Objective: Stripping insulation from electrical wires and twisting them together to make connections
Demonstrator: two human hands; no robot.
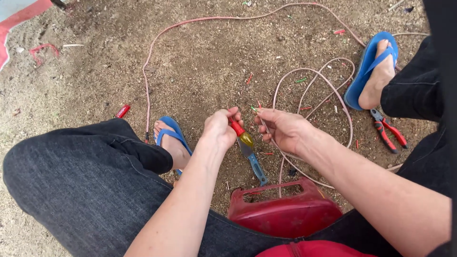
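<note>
Over bare dirt ground (204, 71) between my sandalled feet, my left hand (220, 129) is closed around a red-handled tool (242, 135) while my right hand (282, 128) pinches thin wire ends (257, 107) of a pink cable (328, 90), red pliers (388, 131) lying near the right foot.

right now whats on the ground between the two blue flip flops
In the head view, bare dirt between the left flip flop and right flip flop, crossed by pink cable loops and small wire scraps.
</note>
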